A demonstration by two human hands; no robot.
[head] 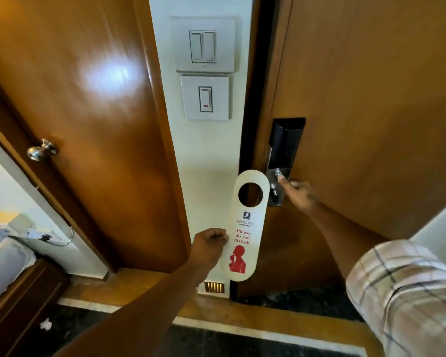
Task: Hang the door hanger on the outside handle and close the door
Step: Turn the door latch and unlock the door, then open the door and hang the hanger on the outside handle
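Observation:
A cream door hanger [245, 235] with a round hole and red "Please do not disturb" print is held upright by its left edge in my left hand [209, 246]. It sits just left of the wooden room door [371, 99], which looks shut in its dark frame. My right hand [298, 194] is blurred and wraps the inside lever handle, thumb pointing at a small silver knob [278, 172] on the metal lock plate [276, 199]. A black lock housing [285, 143] sits above the plate.
Left of the white wall strip with two switch panels [204, 68] stands another wooden door [75, 99], swung open, with a round silver knob [40, 150]. White cloth items [5, 251] lie at lower left. Dark stone floor with a pale border lies below.

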